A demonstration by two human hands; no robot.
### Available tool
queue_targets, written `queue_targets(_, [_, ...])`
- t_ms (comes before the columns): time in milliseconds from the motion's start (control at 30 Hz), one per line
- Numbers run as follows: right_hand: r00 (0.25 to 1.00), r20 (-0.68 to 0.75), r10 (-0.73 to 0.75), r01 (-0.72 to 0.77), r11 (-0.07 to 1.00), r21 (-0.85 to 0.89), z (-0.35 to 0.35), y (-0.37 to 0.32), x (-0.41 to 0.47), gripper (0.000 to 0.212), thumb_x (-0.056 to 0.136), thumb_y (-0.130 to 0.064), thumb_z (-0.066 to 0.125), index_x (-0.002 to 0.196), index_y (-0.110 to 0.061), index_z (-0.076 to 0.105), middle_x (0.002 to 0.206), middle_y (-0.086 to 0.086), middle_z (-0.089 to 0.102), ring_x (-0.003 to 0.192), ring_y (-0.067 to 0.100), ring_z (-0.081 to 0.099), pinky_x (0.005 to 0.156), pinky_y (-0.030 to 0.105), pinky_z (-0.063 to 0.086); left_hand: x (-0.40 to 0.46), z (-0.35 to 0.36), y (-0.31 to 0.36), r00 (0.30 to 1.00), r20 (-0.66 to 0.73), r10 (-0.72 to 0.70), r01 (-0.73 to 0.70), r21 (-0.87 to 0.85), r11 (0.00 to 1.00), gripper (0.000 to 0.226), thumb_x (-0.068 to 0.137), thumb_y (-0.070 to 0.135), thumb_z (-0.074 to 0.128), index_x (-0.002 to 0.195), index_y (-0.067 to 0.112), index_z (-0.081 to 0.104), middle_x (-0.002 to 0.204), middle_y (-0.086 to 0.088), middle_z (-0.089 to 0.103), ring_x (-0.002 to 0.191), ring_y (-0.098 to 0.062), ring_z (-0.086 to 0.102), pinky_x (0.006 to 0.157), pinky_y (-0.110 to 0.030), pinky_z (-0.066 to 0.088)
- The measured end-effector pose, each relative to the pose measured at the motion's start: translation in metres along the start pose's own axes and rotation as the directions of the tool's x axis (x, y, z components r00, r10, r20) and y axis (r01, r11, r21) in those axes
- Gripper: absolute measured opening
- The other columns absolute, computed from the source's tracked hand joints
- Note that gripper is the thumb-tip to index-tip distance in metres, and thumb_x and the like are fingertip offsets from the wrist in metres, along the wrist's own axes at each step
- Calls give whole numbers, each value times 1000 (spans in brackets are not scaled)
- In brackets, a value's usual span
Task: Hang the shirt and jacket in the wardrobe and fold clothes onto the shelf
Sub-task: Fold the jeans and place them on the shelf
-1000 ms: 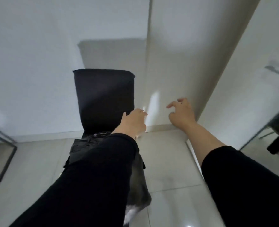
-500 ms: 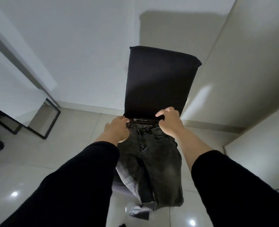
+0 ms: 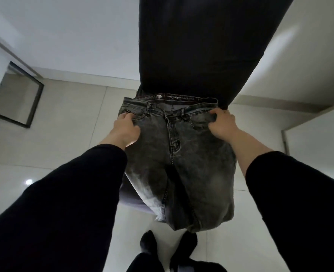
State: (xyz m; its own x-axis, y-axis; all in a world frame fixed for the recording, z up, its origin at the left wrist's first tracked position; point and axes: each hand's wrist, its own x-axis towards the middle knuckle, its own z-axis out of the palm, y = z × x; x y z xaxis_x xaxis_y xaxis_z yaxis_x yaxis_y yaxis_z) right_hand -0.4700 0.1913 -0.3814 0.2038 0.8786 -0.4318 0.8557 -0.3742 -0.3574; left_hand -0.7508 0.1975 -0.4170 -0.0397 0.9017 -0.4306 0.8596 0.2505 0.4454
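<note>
The chair back runs off the top edge. The jeans cover its seat, and their waistband label is unreadable.

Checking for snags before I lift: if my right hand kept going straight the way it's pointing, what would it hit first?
Probably the black chair back. The right hand grips the jeans at the waistband and points up-forward toward it. Depth is unclear.

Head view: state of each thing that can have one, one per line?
Jeans: unfolded, front up, draped over the chair seat, legs hanging off.
Left hand: grips the waist's left side.
Right hand: grips the waist's right side.
Chair: upright, black backrest bare.
</note>
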Motion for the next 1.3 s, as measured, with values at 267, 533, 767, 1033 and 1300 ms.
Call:
queue_targets(267, [986,-126,106,-90,988,124,72,31,87,62,95,-30,49,149,-14,23,154,19,18,139,41,23,116,42,19,72,60,-16,984,-39,-174,177,128,976,70,94,64,25,152,27,14,161,-3,3,148,-25,5,114,-56,16])
queue_targets(533, [890,-384,246,-134,946,295,95,37,115,80,70,-31,78,132,-15,30,139,7,42,136,27,33,119,47,4,101,63,-20,941,-133,-312,306,-65,950,109,71,78,53,152,21,6,153,-13,25,137,-38,29,107,-54,26])
queue_targets(767, [904,-401,149,15,926,378,57,34,95,39,91,-33,58,125,-15,53,123,11,62,116,33,55,101,39,40,79,29,-4,856,-455,-247,123,-285,951,51,82,43,69,122,14,53,125,-8,60,119,-32,52,102,-46,31])
queue_targets(1033, [901,-429,62,147,888,437,-30,3,13,29,99,-27,47,116,-6,56,115,15,63,107,33,57,78,27,36,4,-44,60,868,-496,-10,-164,-305,938,33,93,33,56,122,18,55,113,-7,65,105,-30,58,79,-31,39])
queue_targets(1300, [788,-490,373,-24,814,580,-150,37,-104,32,102,-24,42,121,1,46,118,25,58,109,40,54,83,37,40,-78,-117,155,882,-442,165,-315,-290,904,34,86,45,63,101,14,61,101,-8,68,95,-29,61,73,-28,40])
